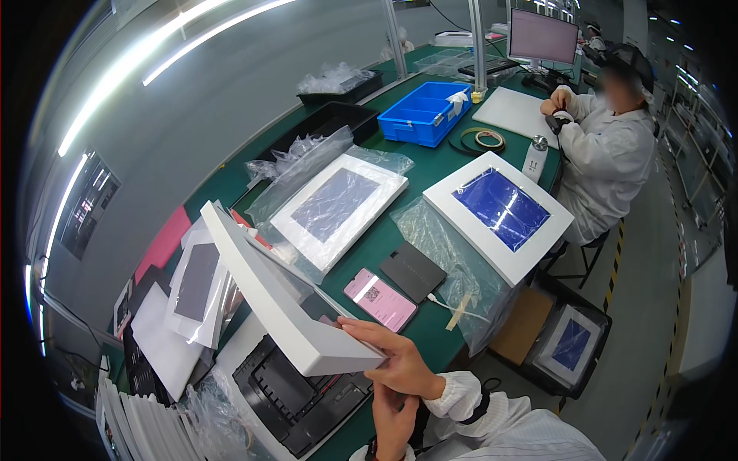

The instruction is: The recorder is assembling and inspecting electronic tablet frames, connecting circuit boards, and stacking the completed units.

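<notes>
My right hand (398,359) grips the lower right corner of a white framed panel (265,296), with fingers on its edge. The panel is tilted up, so its thick white side faces me and its front is mostly hidden. Just below, my left hand (393,421) is closed, its fingers curled close under the right hand; what they hold is hidden. Under the raised panel lies a black plastic housing (307,399) on a white sheet. Beyond my hands are a phone (380,298) with a lit pink screen and a dark flat box (413,271) with a white cable.
A blue-screened white panel (500,211) and a plastic-wrapped panel (330,203) lie on the green table. Behind stand a blue divided bin (425,115) and black trays (327,123). A co-worker (607,146) sits at right. A black crate (553,338) stands on the floor.
</notes>
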### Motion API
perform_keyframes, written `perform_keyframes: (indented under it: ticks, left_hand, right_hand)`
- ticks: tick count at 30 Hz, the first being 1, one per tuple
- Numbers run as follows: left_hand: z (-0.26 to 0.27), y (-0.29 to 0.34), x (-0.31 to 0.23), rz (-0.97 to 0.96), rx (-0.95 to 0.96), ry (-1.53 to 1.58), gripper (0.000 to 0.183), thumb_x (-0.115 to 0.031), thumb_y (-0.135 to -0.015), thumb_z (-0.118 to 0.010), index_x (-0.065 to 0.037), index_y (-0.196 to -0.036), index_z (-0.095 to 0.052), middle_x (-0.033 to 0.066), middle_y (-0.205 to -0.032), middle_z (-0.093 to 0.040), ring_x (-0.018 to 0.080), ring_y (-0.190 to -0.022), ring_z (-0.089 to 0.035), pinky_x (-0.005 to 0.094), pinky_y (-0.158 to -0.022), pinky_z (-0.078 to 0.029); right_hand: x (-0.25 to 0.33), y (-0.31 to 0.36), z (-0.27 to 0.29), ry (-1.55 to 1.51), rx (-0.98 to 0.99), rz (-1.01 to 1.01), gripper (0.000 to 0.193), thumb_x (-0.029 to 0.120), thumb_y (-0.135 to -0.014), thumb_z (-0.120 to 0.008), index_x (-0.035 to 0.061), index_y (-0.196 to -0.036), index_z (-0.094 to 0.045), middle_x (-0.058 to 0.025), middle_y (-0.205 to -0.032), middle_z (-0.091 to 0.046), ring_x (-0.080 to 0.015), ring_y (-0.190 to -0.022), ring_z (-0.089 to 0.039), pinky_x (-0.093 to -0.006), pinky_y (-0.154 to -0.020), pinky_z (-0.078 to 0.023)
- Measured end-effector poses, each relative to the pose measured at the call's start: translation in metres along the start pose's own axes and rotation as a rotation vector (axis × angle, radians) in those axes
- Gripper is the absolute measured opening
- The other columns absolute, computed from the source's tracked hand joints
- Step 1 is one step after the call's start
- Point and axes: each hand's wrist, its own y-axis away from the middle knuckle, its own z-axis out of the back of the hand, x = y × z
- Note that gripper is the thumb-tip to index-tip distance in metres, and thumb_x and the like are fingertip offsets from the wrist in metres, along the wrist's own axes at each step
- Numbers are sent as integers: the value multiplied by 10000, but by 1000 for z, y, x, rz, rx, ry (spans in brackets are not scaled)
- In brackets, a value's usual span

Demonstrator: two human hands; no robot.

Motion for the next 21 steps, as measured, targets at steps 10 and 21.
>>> perform_keyframes:
  ticks: [10, 21]
  left_hand:
    - [2, 1, 3, -7, 8, -46, 597, 41, -812, -564, 11, -1342, -289, 143, -1246, -447, 211, -1131, -506, 317, -928, -428]
    - [2, 0, -2, 22, 16, -62, 600, 49, -814, -551, 9, -1347, -277, 147, -1244, -449, 209, -1128, -509, 318, -915, -436]
  right_hand:
    - [0, 0, -1, 8, 0, 7, 706, -131, -627, -544, 86, -1299, -519, -110, -1387, -445, -243, -1259, -442, -328, -1046, -327]
    - [0, -1, -1, 4, -3, 9, 706, -138, -603, -556, 29, -1288, -511, -167, -1372, -444, -282, -1290, -410, -376, -1075, -303]
